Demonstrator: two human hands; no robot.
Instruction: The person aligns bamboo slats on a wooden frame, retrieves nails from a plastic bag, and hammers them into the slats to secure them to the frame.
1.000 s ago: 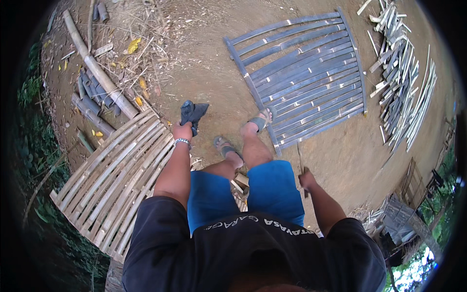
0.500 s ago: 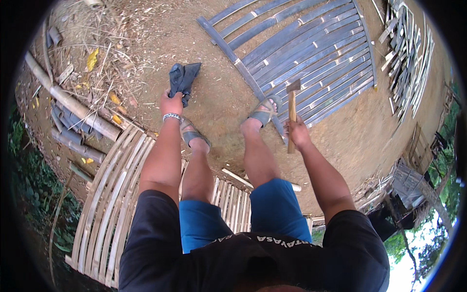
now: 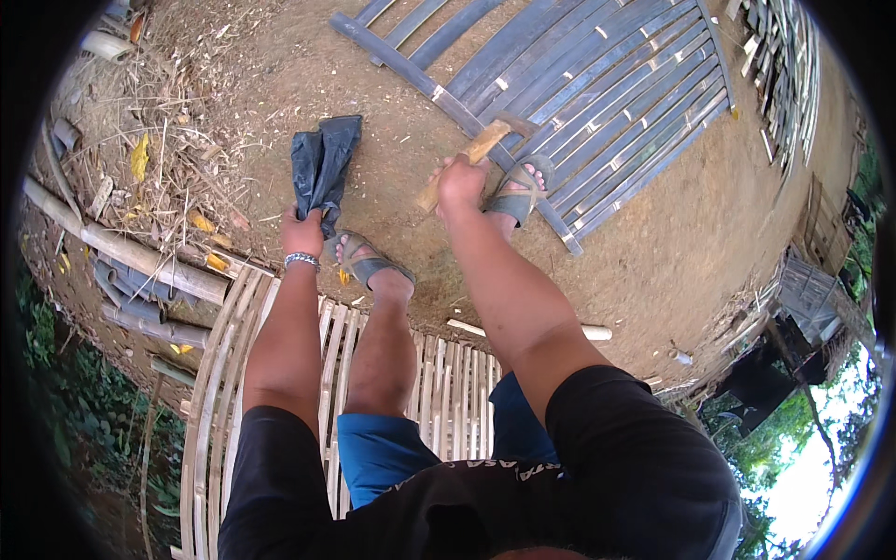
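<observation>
left hand (image 3: pixel 301 231) gripping dark bag (image 3: pixel 322 166), right hand (image 3: pixel 461 184) gripping hammer (image 3: pixel 476 149)

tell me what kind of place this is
Most likely an outdoor yard where bamboo is worked by hand. It has a bare dirt ground, a grey slatted bamboo panel and a paler one lying flat, and cut poles with dry scraps at the edge.

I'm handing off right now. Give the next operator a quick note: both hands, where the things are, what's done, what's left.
Left hand: gripping a dark plastic bag that hangs over the dirt.
Right hand: gripping the wooden handle of a hammer, head over the grey slat panel.
Right sandal rests on that panel's edge; a pale bamboo panel lies under the legs.
Done: tool and bag are in hand.
Left: probably hammering on the grey panel; no strike seen.
</observation>
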